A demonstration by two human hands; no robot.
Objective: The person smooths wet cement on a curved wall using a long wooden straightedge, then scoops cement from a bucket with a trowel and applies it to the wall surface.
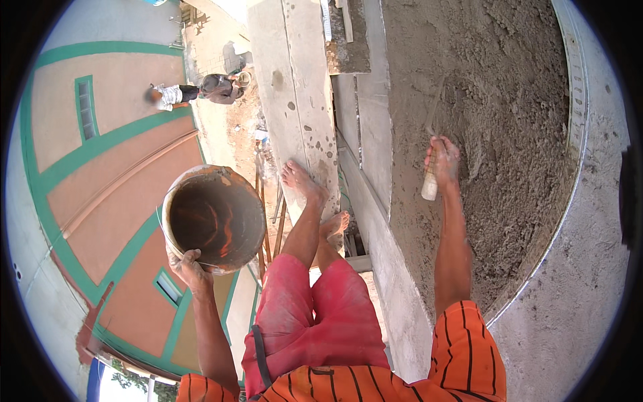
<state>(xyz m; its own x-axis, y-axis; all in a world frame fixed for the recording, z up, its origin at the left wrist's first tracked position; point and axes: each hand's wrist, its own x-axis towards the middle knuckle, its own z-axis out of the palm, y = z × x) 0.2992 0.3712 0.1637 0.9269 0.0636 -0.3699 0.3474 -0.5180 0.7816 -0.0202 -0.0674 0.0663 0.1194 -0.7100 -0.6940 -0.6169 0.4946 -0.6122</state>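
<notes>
My left hand (189,268) grips the rim of a round bucket (252,218). The bucket tips toward me, so its inside shows, coated with grey mortar and orange streaks. On the right, my right hand (443,161) is closed round the pale handle of a trowel (429,184). Its mortar-smeared blade lies against a broad layer of wet grey mortar (509,147) and is hard to tell from it. The mortar is smoother left of the trowel and rougher to its right.
Barefoot, I stand on a narrow plank (295,100) high above the ground. Poles (278,231) stand below it. A grey ledge (375,228) runs between plank and mortar. Down at the far left, two people (221,89) are beside a building with green bands (114,141).
</notes>
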